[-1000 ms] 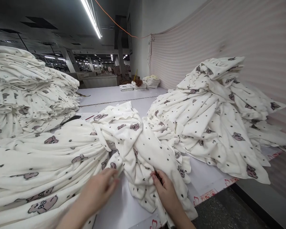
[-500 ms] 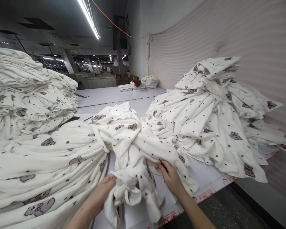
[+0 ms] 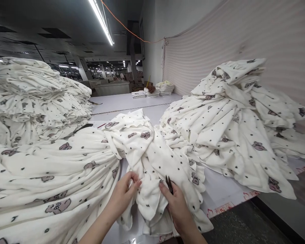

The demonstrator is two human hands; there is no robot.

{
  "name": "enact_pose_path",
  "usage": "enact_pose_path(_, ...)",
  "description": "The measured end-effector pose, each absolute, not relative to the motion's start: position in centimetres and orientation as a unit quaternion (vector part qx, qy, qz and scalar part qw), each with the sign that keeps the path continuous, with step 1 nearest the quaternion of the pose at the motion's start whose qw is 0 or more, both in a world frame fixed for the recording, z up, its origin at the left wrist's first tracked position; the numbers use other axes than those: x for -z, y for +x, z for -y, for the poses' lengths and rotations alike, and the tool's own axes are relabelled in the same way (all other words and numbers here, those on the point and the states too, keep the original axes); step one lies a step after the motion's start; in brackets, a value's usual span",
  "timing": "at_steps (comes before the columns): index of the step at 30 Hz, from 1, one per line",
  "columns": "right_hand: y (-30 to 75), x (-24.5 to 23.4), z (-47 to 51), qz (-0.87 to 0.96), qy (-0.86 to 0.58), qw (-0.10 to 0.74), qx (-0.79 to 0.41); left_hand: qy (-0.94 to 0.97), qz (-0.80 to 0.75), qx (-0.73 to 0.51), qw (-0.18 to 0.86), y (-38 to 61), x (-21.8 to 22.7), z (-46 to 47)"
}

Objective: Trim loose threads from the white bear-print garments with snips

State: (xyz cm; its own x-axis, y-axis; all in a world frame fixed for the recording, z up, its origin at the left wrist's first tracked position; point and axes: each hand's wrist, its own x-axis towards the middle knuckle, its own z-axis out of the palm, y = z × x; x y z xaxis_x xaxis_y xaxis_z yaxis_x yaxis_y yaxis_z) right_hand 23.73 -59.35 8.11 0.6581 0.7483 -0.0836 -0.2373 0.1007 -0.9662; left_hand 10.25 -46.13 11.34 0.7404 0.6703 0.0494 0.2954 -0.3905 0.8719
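one pair of black snips [image 3: 170, 188] sits in the curled right hand [image 3: 176, 203], blades slightly parted. the left hand's [image 3: 123, 193] thumb and fingers nearly meet at the white animal-print cloth [image 3: 149, 196]; whether they grip it, i cannot tell. the cloth lies bunched on the desk [image 3: 213, 184], between the hands. the step seems to be arranging folds; any snip would call for a steady edge and careful blades.

Left grip [image 3: 127, 189] curled (thumb [image 3: 136, 186] near fingertips [image 3: 134, 175]), right grip [image 3: 175, 200] closed, forearms [image 3: 101, 223] slanting inward
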Motion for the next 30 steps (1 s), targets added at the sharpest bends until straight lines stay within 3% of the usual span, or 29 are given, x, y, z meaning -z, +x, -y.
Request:
enact_pose_path(6, 22.1, -7.9, 59.6, 0.038, -0.423, 0.78, -0.46, 0.911, -0.143, -0.247, 0.298, 8.3, -8.3, 50.3)
enact_pose_path(9, 22.2, -8.1, 59.5, 0.022, -0.395, 0.787, -0.473, 0.918, -0.153, -0.273, 0.242, 8.5, -8.0, 51.3)
enact_pose_path(12, 23.4, -8.1, 60.1, 0.086, -0.522, 0.757, -0.382, 0.906, -0.138, -0.313, 0.248, 8.6, -8.6, 51.2)
enact_pose_path(15, 24.3, -8.3, 61.9, 0.237, -0.684, 0.669, -0.166, 0.898, -0.125, -0.336, 0.256, 8.4, -9.3, 50.8)
enact_pose_path(17, 24.1, -8.9, 63.3, 0.34, -0.713, 0.608, -0.079, 0.896, -0.123, -0.341, 0.257, 8.4, -9.6, 50.8)
enact_pose_path(24, 21.6, -10.5, 64.9, 0.506, -0.713, 0.485, -0.021, 0.901, -0.098, -0.356, 0.227, 8.9, -9.6, 51.0)
enact_pose_path(26, 21.5, -10.4, 64.5, 0.501, -0.714, 0.49, -0.013, 0.897, -0.106, -0.361, 0.233, 9.0, -9.8, 51.1)
enact_pose_path(30, 21.7, -9.9, 63.4, 0.503, -0.63, 0.591, -0.03, 0.865, -0.212, -0.295, 0.345, 9.4, -10.4, 51.2)
